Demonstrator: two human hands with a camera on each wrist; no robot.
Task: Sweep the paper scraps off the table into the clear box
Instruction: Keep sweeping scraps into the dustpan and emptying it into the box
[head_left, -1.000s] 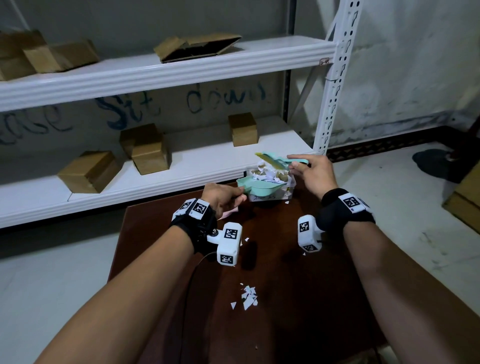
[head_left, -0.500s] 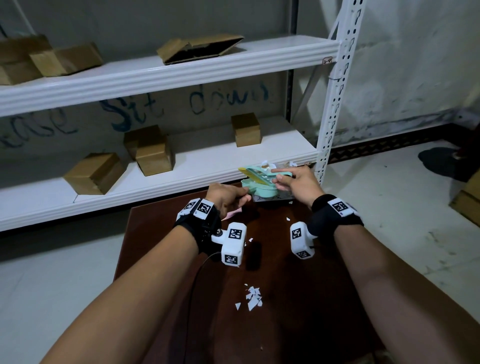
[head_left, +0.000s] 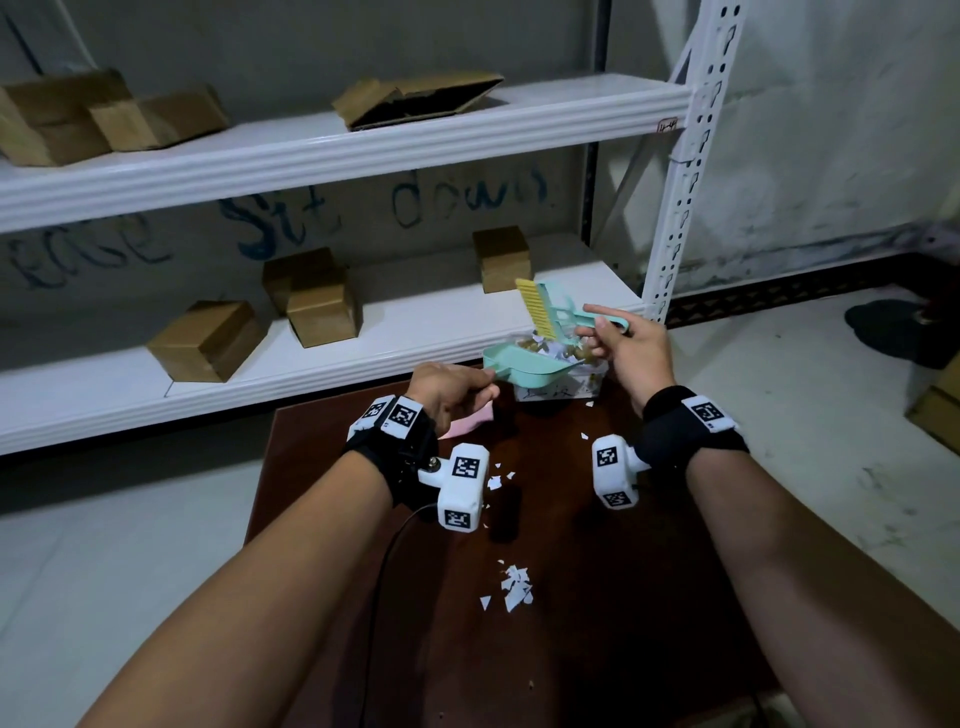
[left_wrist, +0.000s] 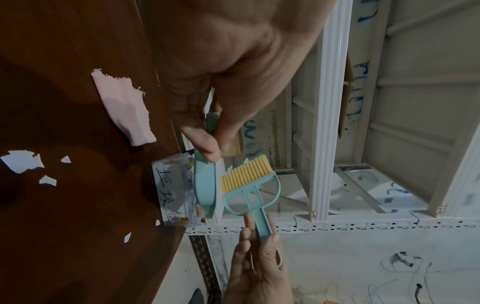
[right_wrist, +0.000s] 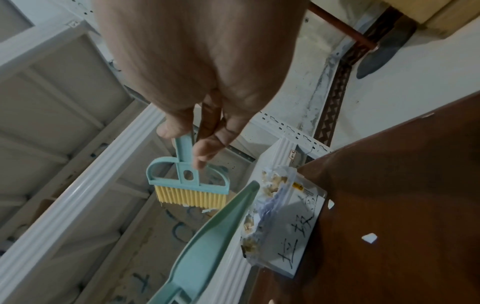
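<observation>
My left hand (head_left: 457, 387) grips the handle of a mint-green dustpan (head_left: 524, 366) held over the clear box (head_left: 563, 387) at the table's far edge. The box holds white and tan scraps and bears black handwriting (right_wrist: 298, 232). Above the box, my right hand (head_left: 621, 348) pinches the handle of a small mint brush (head_left: 558, 312) with yellow bristles (left_wrist: 245, 176), bristles raised. White paper scraps (head_left: 514, 587) lie mid-table, with smaller bits (head_left: 496, 480) near my left wrist camera. The dustpan (left_wrist: 205, 185) and brush (right_wrist: 187, 181) show edge-on in the wrist views.
A pink torn strip (left_wrist: 124, 109) lies on the brown table (head_left: 597, 623) under my left hand. Behind the table stands a white metal shelf (head_left: 332, 150) with several cardboard boxes (head_left: 208, 340). A dark shoe (head_left: 893, 332) is on the floor at right.
The right hand has lifted the brush up out of the dustpan, bristles now raised above the box. The dustpan stays over the box in the left hand.
</observation>
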